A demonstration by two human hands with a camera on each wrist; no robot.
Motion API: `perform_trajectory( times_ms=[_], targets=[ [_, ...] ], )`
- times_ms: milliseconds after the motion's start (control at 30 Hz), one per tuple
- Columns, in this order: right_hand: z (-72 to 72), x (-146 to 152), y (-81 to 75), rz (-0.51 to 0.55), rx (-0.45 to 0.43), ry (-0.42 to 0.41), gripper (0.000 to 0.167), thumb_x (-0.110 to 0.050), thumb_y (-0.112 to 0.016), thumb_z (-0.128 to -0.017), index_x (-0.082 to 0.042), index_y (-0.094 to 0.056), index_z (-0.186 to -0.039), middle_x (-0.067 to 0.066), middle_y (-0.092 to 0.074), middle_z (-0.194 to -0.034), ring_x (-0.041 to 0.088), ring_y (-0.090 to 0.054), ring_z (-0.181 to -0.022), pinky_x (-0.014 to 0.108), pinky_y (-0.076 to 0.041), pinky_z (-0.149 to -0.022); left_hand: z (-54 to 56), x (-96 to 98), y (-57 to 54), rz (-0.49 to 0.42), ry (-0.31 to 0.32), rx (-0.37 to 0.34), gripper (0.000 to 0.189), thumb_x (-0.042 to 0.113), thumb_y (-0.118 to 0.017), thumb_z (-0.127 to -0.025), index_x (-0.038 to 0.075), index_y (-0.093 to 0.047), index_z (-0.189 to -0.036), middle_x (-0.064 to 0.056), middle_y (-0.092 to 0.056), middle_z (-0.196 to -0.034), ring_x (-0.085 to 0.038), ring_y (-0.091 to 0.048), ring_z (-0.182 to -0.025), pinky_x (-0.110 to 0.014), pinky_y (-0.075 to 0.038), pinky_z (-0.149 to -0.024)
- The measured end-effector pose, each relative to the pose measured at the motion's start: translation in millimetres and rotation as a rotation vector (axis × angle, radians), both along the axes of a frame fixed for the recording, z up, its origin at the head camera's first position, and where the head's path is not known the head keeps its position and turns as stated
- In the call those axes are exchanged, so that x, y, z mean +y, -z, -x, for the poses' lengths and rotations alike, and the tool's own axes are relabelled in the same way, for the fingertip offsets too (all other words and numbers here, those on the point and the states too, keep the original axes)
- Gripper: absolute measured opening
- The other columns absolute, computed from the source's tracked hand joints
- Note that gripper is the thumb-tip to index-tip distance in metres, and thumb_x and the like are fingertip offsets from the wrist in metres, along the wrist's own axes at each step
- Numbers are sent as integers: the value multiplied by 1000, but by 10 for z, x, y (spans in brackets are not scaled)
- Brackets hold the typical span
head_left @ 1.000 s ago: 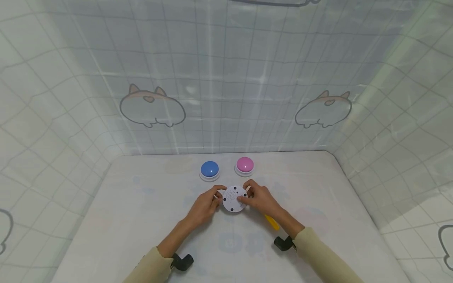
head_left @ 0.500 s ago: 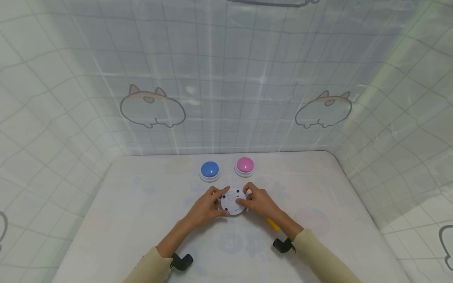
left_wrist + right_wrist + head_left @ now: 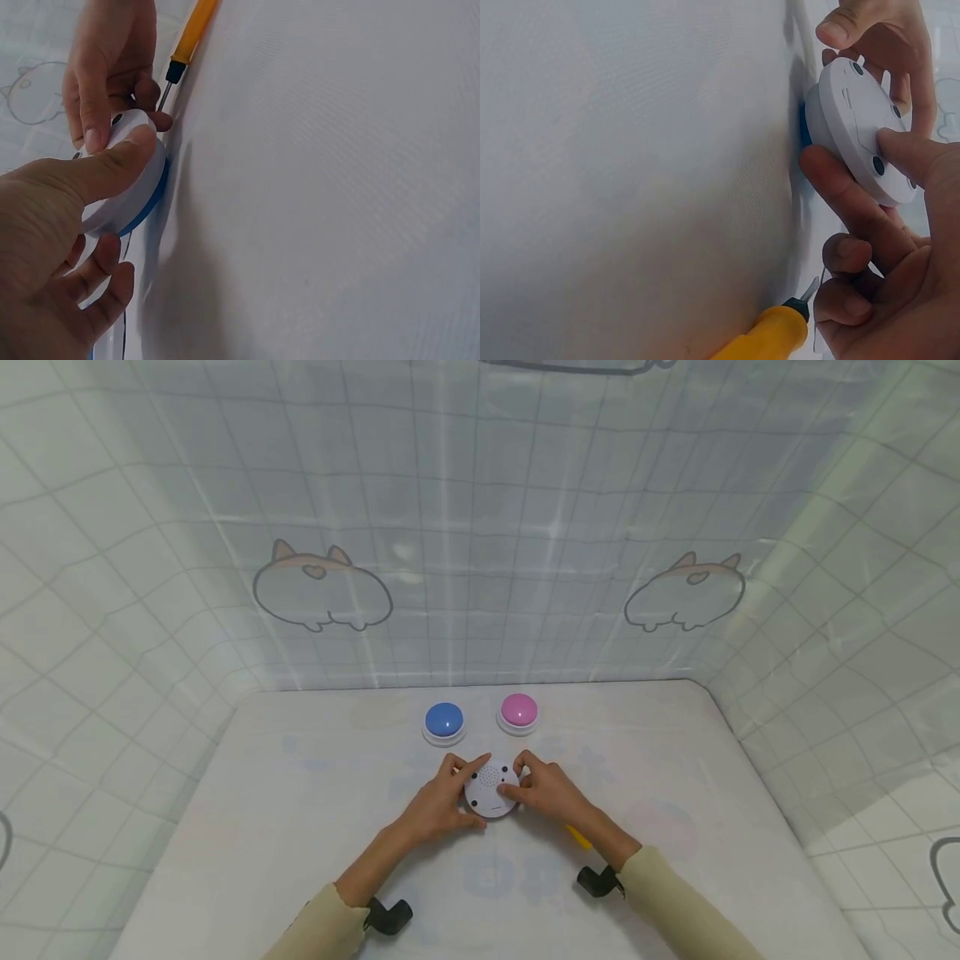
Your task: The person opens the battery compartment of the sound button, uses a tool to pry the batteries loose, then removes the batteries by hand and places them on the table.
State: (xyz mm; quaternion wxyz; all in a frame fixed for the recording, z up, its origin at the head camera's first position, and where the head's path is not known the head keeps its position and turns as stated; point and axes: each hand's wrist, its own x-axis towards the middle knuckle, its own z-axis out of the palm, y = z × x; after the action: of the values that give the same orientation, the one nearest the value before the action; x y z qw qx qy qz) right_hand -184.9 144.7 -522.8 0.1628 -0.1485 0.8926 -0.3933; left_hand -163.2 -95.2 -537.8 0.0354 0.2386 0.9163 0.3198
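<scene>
1. I have the disc (image 3: 487,795) between the two hands, over the table (image 3: 300,827). Its white underside faces up, showing small holes and dark feet, and a blue part (image 3: 152,201) shows below its rim. I cannot tell whether it touches the table.
2. The right hand (image 3: 551,789), at the disc's right, pinches it: on my right wrist view the thumb presses the underside and the index finger lies along the edge. Its other fingers are bent.
3. The left hand (image 3: 442,802) is at the disc's left, thumb and index finger spread apart, the index finger over the far-left edge. My right wrist view has the thumb just clear of the disc. I cannot tell how firmly the other fingers touch it.
4. The blue button (image 3: 444,722) stands beyond the disc, to its left; the pink button (image 3: 519,712) stands beyond it, slightly to its right. Both sit dome up on white bases.
5. The yellow tool (image 3: 769,337) is right of the disc and nearer the wearer, partly hidden by the right forearm on my head view. My wrist views show its dark collar and metal shaft.
6. Well beyond the disc I see a gridded backdrop (image 3: 487,568) with animal outlines.
</scene>
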Motion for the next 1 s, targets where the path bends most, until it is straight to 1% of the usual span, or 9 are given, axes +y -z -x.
perform_trajectory(
  times_ms=[100, 233, 333, 400, 533, 633, 833, 1000],
  targets=[
    [3, 3, 9, -25, 20, -18, 37, -41, -72, -92, -16, -49, -105, -8, -69, -67, 8, -44, -56, 24, -33, -51, 6, 14, 15, 6, -11, -8, 108, 34, -93, -70, 31, -31, -159, 0, -38, -114, -10, -48, -82, -22, -43, -71],
    [19, 7, 38, -83, 54, -22, 38, -47, -72, -90, -18, -50, -104, -9, -65, -69, 8, -52, -60, 25, -42, -55, 2, 23, 18, -3, -32, -18, 109, 35, -91, -73, 24, -26, -160, -1, -40, -115, -9, -47, -80, -21, -43, -66],
    [26, 13, 51, -113, 81, -14, 38, -49, -72, -90, -19, -51, -104, -7, -62, -71, 10, -54, -62, 27, -44, -56, -11, 26, 14, -10, -45, -21, 107, 37, -90, -74, 24, -28, -160, -1, -40, -117, -9, -47, -81, -21, -42, -65],
    [27, 14, 51, -125, 94, -13, 38, -49, -72, -90, -20, -52, -103, -6, -60, -71, 10, -54, -62, 27, -44, -55, -17, 31, 14, -14, -44, -19, 104, 38, -89, -75, 23, -30, -159, -2, -41, -118, -11, -48, -81, -23, -43, -65],
    [16, 13, 50, -134, 98, -25, 38, -49, -72, -90, -19, -53, -102, -5, -59, -70, 10, -53, -62, 26, -43, -55, -18, 52, 30, 24, -53, -33, 102, 47, -88, -74, 28, -33, -158, -2, -40, -119, -11, -50, -84, -23, -45, -71],
    [8, 9, 46, -147, 106, -29, 38, -50, -72, -90, -19, -53, -101, -6, -59, -69, 10, -52, -62, 25, -42, -54, -18, 72, 36, 46, -65, -38, 102, 51, -87, -73, 30, -34, -157, -2, -40, -118, -13, -51, -84, -25, -46, -72],
    [6, 7, 47, -195, 155, -26, 37, -53, -70, -90, -21, -53, -97, -7, -56, -66, 9, -49, -59, 25, -39, -53, -19, 91, 34, 62, -85, -41, 101, 53, -87, -73, 32, -35, -157, -3, -40, -114, -14, -50, -79, -27, -43, -67],
    [-1, 9, 32, -206, 149, -22, 38, -54, -70, -89, -21, -53, -96, -6, -56, -67, 9, -49, -60, 26, -39, -53, -15, 99, 34, 71, -91, -55, 100, 55, -86, -73, 32, -35, -157, -3, -41, -112, -15, -50, -79, -26, -43, -66]
  ],
)
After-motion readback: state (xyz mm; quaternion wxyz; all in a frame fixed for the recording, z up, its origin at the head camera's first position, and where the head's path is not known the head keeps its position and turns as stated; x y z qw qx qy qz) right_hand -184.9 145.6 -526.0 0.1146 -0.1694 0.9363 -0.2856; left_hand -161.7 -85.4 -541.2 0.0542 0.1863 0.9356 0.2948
